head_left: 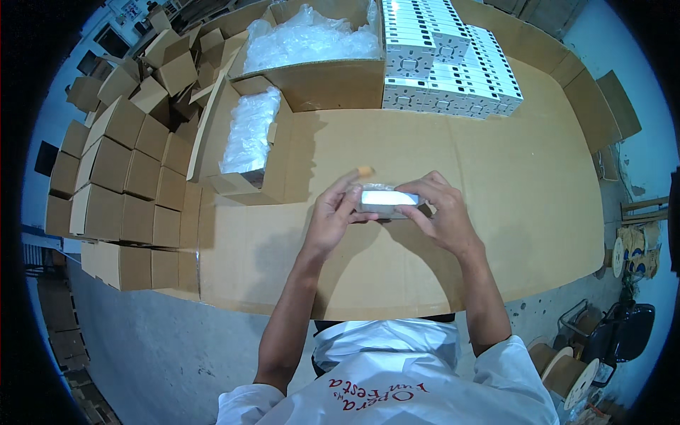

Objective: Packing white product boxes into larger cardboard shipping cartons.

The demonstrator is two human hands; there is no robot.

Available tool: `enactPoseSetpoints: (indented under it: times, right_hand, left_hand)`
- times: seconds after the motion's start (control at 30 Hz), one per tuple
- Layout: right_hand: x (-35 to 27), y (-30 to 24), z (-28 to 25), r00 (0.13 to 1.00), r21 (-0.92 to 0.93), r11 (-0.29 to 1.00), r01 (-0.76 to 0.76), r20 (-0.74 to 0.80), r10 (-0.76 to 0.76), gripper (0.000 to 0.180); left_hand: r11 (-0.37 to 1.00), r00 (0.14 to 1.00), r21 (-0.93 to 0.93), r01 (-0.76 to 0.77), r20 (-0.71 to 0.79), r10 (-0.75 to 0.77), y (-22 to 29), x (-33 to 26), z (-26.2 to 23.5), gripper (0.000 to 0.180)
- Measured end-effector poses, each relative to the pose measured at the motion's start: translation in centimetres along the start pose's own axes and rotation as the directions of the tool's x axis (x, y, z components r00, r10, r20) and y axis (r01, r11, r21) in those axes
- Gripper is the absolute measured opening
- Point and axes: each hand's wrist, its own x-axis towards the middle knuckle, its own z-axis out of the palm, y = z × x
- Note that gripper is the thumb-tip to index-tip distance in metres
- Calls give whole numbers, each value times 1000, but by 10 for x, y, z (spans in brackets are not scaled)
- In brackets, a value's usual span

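left hand (333, 216): wrapped round the left end of a small white box in clear plastic film (387, 201), fingers curled over the top edge, thumb underneath-ish

right hand (439, 212): got the other end of the same box, fingers over the top, so both hands are gripping it between them

the box: held up just above the cardboard-covered table (524, 212), pretty much dead centre in front of the person; the film looks shiny, can't really tell if it's sealed or loose

small tan thing (365, 171): sitting on the table just past the left fingertips, too blurry to say what it is

open carton, near (244, 152): left of the hands, has a clear plastic bag bulging out of it

open carton, far (312, 53): bigger one behind that, also stuffed with crinkly plastic

stack of white boxes (450, 67): far side of the table, right beside the big carton, neat rows with dark markings

folded brown cartons (120, 184): whole pile of them stacked off the left edge of the table

cable reels (567, 372): down on the floor at the lower right, near a dark chair (623, 329)
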Motion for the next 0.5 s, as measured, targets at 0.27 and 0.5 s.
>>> enactPoseSetpoints:
  times: [0.27,0.5]
  right_hand:
    - [9,-40,-9,982,-286,958,20,186,34,23]
    - [30,-57,-10,942,-429,897,108,332,45,23]
  left_hand:
    - [917,979,396,-41,201,-44,3,-4,-18,32]
    - [873,970,453,-179,229,80,17,-26,-45,52]
